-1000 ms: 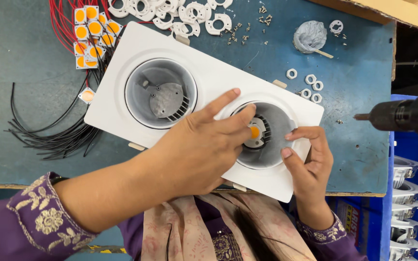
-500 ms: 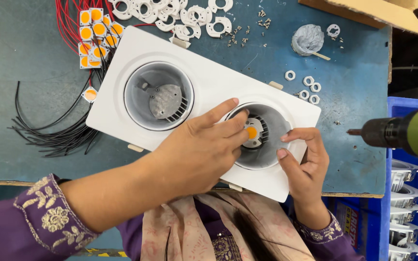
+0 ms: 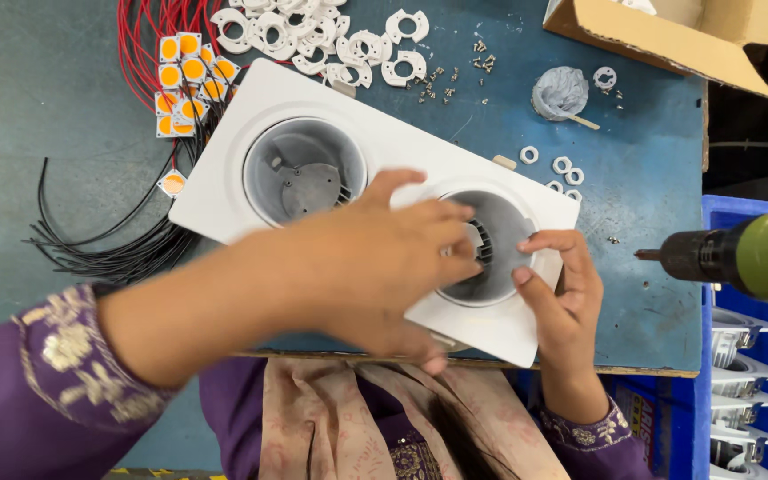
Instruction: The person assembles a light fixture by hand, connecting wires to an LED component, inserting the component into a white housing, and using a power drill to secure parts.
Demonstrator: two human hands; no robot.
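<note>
- Your left hand [image 3: 384, 258] lies spread over the white double lamp housing [image 3: 224, 178], fingers reaching into its right-hand cup [image 3: 500, 240]; whether they pinch anything inside, you cannot tell.
- Your right hand [image 3: 562, 302] grips the housing's near right edge, thumb on the cup's rim.
- That housing sits slantwise on the blue-green table [image 3: 46, 89], its near corner over the table's edge.
- Off to your right hangs a green drill [image 3: 740, 258], bit pointing at the housing.
- Left lie black wires [image 3: 91, 249].
- Farther back: orange square chips [image 3: 184, 76], red wires [image 3: 148, 36], white plastic rings [image 3: 331, 40], small screws [image 3: 455, 76] and a cardboard box [image 3: 668, 36].
</note>
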